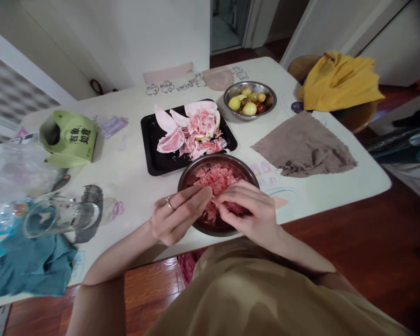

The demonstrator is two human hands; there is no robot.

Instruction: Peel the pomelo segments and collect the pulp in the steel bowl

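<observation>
A metal bowl at the table's near edge holds loose pink pomelo pulp. Over it my left hand, with a ring on one finger, has its fingers pressed together. My right hand pinches with thumb and forefinger, its tips meeting those of the left. Between them is a small bit of pomelo, mostly hidden by the fingers. Just behind the bowl, a black tray carries thick pomelo peel and torn pink membrane.
A steel bowl of fruit stands behind the tray. To the right lies a brown cloth; a yellow cloth hangs on a chair. On the left are a green paper visor, a tipped clear glass, plastic bags and a teal cloth.
</observation>
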